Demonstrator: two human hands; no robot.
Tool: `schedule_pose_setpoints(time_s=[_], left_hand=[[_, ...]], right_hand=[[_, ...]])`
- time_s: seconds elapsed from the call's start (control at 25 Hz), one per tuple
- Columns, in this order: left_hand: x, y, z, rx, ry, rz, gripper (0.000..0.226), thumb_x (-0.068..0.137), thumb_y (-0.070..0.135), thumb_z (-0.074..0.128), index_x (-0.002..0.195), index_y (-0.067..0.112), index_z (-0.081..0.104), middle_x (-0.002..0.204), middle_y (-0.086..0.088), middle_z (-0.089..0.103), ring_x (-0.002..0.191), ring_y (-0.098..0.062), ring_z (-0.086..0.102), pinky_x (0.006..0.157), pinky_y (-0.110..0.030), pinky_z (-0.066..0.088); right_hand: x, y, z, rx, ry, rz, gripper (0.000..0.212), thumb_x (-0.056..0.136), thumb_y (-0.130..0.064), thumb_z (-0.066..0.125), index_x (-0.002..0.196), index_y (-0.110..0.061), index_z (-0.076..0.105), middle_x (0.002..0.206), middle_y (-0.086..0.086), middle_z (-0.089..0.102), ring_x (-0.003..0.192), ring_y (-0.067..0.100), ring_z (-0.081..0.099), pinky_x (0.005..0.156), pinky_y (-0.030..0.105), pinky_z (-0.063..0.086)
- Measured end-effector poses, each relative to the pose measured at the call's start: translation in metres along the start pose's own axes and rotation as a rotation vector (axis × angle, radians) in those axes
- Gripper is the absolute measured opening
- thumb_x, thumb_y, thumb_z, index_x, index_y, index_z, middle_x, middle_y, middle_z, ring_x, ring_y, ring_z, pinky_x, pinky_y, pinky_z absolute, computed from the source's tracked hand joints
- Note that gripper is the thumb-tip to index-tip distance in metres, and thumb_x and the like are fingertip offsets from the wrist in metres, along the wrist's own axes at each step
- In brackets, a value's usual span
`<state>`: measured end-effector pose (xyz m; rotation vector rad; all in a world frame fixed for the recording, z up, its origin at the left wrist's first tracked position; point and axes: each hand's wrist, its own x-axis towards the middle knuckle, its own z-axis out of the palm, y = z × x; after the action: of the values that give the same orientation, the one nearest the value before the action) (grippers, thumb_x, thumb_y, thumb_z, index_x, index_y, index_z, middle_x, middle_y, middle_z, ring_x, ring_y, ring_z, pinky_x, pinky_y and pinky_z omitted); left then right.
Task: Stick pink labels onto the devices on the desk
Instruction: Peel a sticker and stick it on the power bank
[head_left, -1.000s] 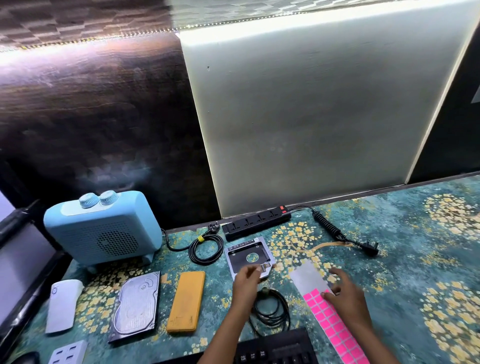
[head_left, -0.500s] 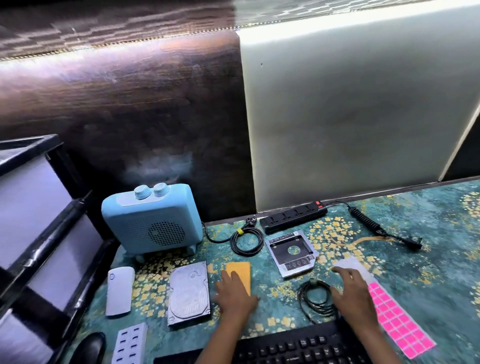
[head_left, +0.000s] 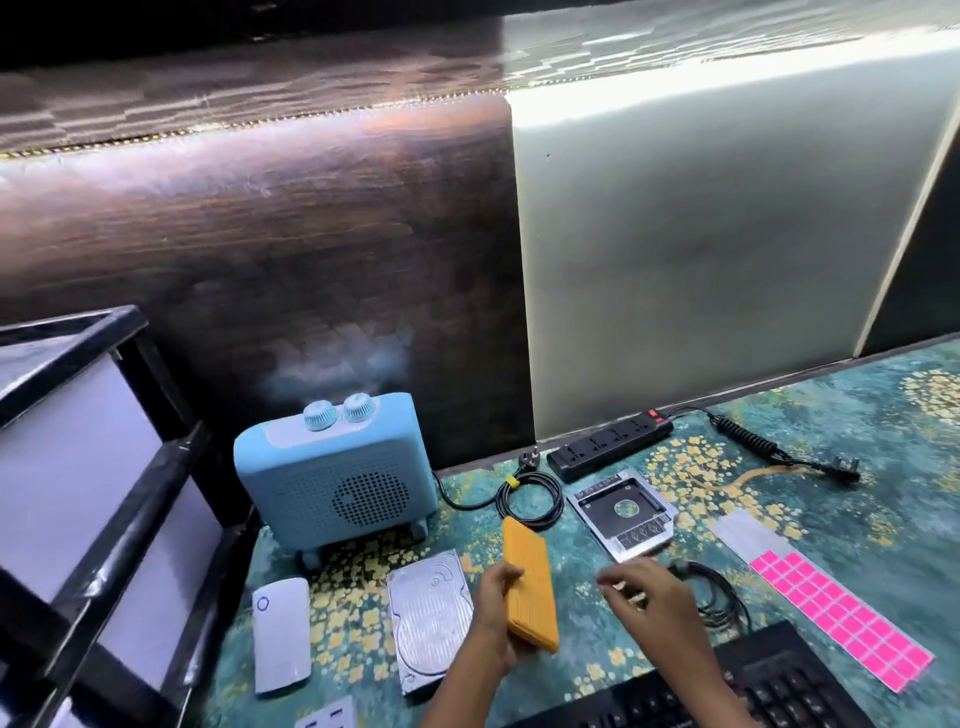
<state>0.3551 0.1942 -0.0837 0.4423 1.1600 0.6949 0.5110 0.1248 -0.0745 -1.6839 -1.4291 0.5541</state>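
My left hand (head_left: 493, 618) grips a flat orange device (head_left: 530, 582) by its left edge and holds it tilted above the desk. My right hand (head_left: 649, 597) hovers just to its right, fingers loosely spread, holding nothing that I can see. The sheet of pink labels (head_left: 836, 618) lies flat at the right, its upper part bare grey backing. Lying on the patterned desk cover are a silver hard drive (head_left: 431, 618), a white power bank (head_left: 280, 634), a silver drive caddy (head_left: 623, 514) and a black power strip (head_left: 608, 441). A light blue heater (head_left: 332, 473) stands at the back.
A black keyboard (head_left: 753, 686) lies along the near edge. A coiled black cable (head_left: 717, 597) sits partly under my right hand, another coil (head_left: 530, 499) beside the heater. A black-framed shelf (head_left: 93, 493) stands at the left. A white multi-port hub (head_left: 327, 719) peeks in at the bottom.
My left hand went from the drive caddy to the orange device and lifted it off the desk. My right hand left the label sheet and moved left toward the device. The view swung left.
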Motion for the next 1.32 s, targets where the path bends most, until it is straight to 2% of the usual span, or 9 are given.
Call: schedule_pose_setpoints(time_s=[0.08,0.16,0.24,0.36,0.64,0.96,1.08,1.2,1.32], left_hand=[[-0.010,0.002,-0.006,-0.166,-0.156,0.029,0.045,0.061,0.025,0.055,0.098,-0.002,0.057,0.081,-0.021,0.066,0.067,-0.032,0.063,0.066,-0.034,0.047],[-0.020,0.009,-0.015,-0.212,-0.266,0.091,0.051,0.070,0.033,0.052,0.107,-0.003,0.058,0.083,-0.022,0.070,0.065,-0.033,0.066,0.066,-0.038,0.051],[-0.027,0.018,-0.024,-0.172,-0.339,0.125,0.058,0.079,0.045,0.047,0.115,0.000,0.057,0.088,-0.019,0.071,0.070,-0.031,0.069,0.063,-0.037,0.055],[-0.034,0.023,-0.033,-0.061,-0.409,0.148,0.062,0.086,0.054,0.034,0.119,0.007,0.058,0.094,-0.015,0.072,0.074,-0.026,0.068,0.065,-0.036,0.056],[-0.041,0.023,-0.041,0.072,-0.446,0.171,0.068,0.086,0.060,0.026,0.113,0.008,0.060,0.092,-0.013,0.072,0.075,-0.028,0.068,0.071,-0.037,0.056],[-0.043,0.018,-0.039,0.081,-0.449,0.175,0.066,0.085,0.058,0.027,0.109,0.007,0.062,0.092,-0.012,0.071,0.074,-0.027,0.069,0.068,-0.033,0.056],[-0.042,0.014,-0.040,0.047,-0.461,0.188,0.066,0.085,0.060,0.032,0.111,0.006,0.061,0.092,-0.010,0.072,0.074,-0.027,0.069,0.072,-0.035,0.056],[-0.044,0.017,-0.040,0.020,-0.452,0.197,0.066,0.088,0.058,0.026,0.108,0.008,0.063,0.092,-0.010,0.073,0.075,-0.026,0.069,0.073,-0.035,0.054],[-0.050,0.021,-0.037,0.000,-0.450,0.215,0.063,0.089,0.055,0.027,0.098,0.011,0.071,0.089,-0.010,0.073,0.073,-0.025,0.069,0.073,-0.036,0.054]], right_hand=[[-0.003,-0.021,0.013,0.088,0.018,-0.010,0.026,0.073,-0.007,0.073,0.074,-0.033,0.071,0.074,-0.011,0.067,0.076,-0.001,0.062,0.061,0.012,0.049],[-0.001,-0.042,0.023,0.187,0.000,0.001,0.027,0.072,-0.007,0.074,0.073,-0.034,0.071,0.074,-0.008,0.070,0.070,0.002,0.065,0.059,0.015,0.053],[0.001,-0.059,0.030,0.274,-0.024,0.012,0.030,0.072,-0.010,0.074,0.072,-0.039,0.068,0.075,-0.006,0.071,0.067,0.005,0.066,0.059,0.022,0.056],[0.009,-0.079,0.036,0.322,0.016,0.012,0.023,0.073,-0.014,0.074,0.082,-0.034,0.067,0.074,-0.002,0.070,0.067,0.008,0.065,0.051,0.018,0.053],[0.032,-0.101,0.024,0.175,0.023,-0.038,0.008,0.073,-0.015,0.074,0.075,-0.018,0.066,0.069,-0.004,0.066,0.068,0.005,0.062,0.052,0.007,0.047],[0.038,-0.113,0.024,0.134,0.012,0.067,0.012,0.067,-0.019,0.077,0.064,-0.023,0.066,0.069,-0.002,0.067,0.069,0.012,0.063,0.057,0.022,0.048],[0.042,-0.111,0.022,0.095,0.013,0.121,0.026,0.062,-0.024,0.080,0.076,-0.019,0.059,0.074,0.002,0.063,0.071,0.016,0.059,0.053,0.023,0.042],[0.050,-0.110,0.020,0.097,-0.045,0.156,0.048,0.059,-0.028,0.083,0.092,-0.018,0.050,0.089,0.003,0.055,0.086,0.021,0.053,0.064,0.029,0.040],[0.054,-0.116,0.023,0.226,-0.155,0.158,0.047,0.062,-0.029,0.082,0.100,-0.018,0.056,0.095,0.002,0.059,0.093,0.019,0.056,0.070,0.029,0.044]])
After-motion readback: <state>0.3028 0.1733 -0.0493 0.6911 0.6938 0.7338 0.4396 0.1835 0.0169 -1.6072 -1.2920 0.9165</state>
